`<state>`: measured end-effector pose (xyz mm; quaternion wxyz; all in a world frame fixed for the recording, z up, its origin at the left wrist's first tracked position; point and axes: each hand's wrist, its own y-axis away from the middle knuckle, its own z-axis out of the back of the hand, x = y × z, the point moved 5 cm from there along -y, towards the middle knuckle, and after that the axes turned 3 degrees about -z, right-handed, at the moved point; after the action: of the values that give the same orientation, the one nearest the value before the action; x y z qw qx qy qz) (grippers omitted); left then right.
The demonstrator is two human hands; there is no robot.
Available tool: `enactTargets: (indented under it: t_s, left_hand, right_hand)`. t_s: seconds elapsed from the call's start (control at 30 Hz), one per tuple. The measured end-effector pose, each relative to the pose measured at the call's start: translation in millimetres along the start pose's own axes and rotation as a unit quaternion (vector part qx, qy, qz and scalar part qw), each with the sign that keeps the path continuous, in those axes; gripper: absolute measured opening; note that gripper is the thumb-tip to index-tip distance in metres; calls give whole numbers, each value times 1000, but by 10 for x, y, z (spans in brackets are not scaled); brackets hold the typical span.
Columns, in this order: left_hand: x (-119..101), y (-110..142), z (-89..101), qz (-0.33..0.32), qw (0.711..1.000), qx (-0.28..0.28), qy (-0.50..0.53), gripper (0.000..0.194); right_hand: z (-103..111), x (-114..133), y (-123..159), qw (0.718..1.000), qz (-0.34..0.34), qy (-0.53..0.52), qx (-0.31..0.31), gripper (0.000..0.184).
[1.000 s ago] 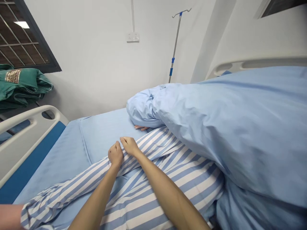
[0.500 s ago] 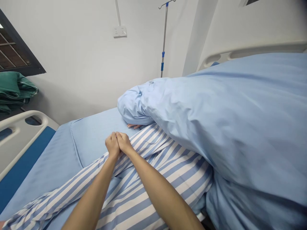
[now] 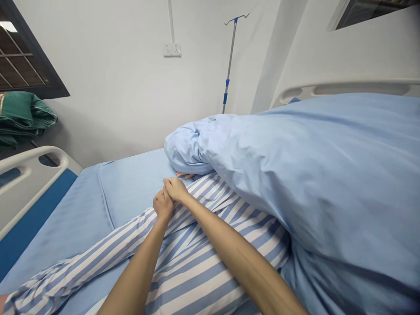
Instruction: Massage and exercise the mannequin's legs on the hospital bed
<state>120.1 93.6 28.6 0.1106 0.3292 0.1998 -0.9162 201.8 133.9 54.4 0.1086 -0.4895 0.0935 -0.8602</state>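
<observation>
My left hand (image 3: 163, 202) and my right hand (image 3: 175, 189) are both closed and pressed together over striped blue-and-white pyjamas (image 3: 183, 280), worn by a person lying on the bed. The fingers curl away from me, so whatever they hold, if anything, is hidden. My right hand sits slightly farther out, its knuckles touching my left. Just beyond, the lying person's fingers (image 3: 185, 175) show under the edge of a light blue quilt (image 3: 295, 162). One striped limb stretches to the lower left, with a bit of skin at its end.
Beneath lies a light blue bed sheet (image 3: 138, 175). A pale bed end panel (image 3: 19, 192) rises at left, another bed rail (image 3: 354, 89) at the back right. Folded green cloth (image 3: 26, 116) lies near the window. An IV pole (image 3: 231, 57) stands by the wall, near a socket (image 3: 172, 49).
My hands have shifted a little to the right. My right hand has moved farther out relative to my left, and the view has tilted slightly upward.
</observation>
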Motion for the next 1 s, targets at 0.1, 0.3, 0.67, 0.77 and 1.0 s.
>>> enactTargets:
  t_s: [0.1, 0.3, 0.67, 0.77, 1.0]
  left_hand:
    - [3, 1, -24, 1, 1000, -5, -19, 49]
    - [22, -25, -66, -1, 1000, -15, 0, 52]
    - [-189, -225, -50, -22, 987, -10, 160, 44]
    - [-276, -305, -107, -24, 978, -1, 207, 43]
    - [-243, -139, -258, -16, 994, 4, 105, 49]
  right_hand:
    - [56, 26, -17, 996, 54, 62, 33, 37]
    - [53, -181, 109, 997, 66, 25, -1, 38]
    - [125, -237, 87, 990, 59, -124, -21, 41]
    - [171, -249, 81, 984, 53, -167, -39, 40]
    - [170, -312, 92, 985, 1, -148, -90, 37]
